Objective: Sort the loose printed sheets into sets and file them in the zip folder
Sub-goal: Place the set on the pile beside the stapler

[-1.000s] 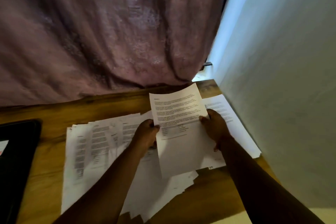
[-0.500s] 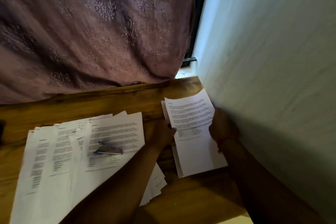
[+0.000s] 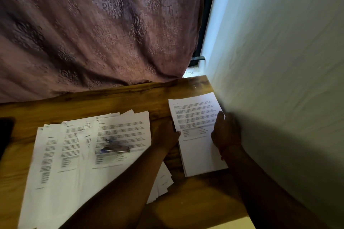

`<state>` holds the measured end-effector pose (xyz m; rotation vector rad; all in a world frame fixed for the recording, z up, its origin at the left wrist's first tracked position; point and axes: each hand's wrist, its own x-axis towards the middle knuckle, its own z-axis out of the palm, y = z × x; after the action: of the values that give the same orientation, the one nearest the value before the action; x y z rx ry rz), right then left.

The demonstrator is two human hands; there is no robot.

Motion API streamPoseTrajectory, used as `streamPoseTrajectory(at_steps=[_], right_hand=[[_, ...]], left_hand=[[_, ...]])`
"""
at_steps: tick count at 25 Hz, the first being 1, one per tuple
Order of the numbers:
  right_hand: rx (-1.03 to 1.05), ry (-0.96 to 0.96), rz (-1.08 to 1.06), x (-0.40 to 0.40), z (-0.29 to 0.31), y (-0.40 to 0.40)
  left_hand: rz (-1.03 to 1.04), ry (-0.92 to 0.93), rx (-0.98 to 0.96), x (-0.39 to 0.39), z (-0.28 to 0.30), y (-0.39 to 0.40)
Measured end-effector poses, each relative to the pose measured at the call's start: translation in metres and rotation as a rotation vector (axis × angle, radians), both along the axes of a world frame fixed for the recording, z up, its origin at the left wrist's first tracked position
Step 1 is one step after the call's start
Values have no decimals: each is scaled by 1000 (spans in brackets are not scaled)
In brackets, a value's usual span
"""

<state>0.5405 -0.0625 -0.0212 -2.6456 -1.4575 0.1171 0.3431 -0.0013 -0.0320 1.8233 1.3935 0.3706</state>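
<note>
A neat stack of printed sheets lies on the wooden table, hard against the wall on the right. My left hand is at the stack's left edge, thumb on top of the paper and fingers curled under out of sight. My right hand rests on the stack's right edge with fingers fairly straight. A fanned spread of loose printed sheets covers the table's left half. A dark flat object, possibly the zip folder, shows at the far left edge.
A small metal stapler-like tool with a blue part lies on the loose sheets. A purple patterned curtain hangs behind the table. The pale wall closes off the right side.
The sheet I held up in both hands has come down onto the stack by the wall. My view has swung right, and the stapler-like tool has come into sight.
</note>
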Motion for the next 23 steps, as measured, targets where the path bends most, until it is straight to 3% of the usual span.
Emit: streamPoseTrajectory(at_steps=[3, 7, 13, 15, 17, 20, 23], right_hand=[[110, -126, 100, -21, 7, 1], [214, -22, 285, -87, 16, 14], [130, 184, 648, -226, 7, 27], [78, 138, 715, -263, 0, 26], [22, 99, 693, -287, -8, 28], [-22, 48, 620, -314, -16, 34], [34, 75, 464, -320, -21, 36]], left_hand=[[76, 102, 42, -10, 8, 0], [178, 199, 143, -57, 20, 2], [395, 237, 240, -186, 24, 2], [402, 270, 242, -230, 20, -1], [285, 273, 246, -261, 13, -10], [-91, 395, 278, -300, 2, -20], [-230, 535, 238, -317, 3, -26]])
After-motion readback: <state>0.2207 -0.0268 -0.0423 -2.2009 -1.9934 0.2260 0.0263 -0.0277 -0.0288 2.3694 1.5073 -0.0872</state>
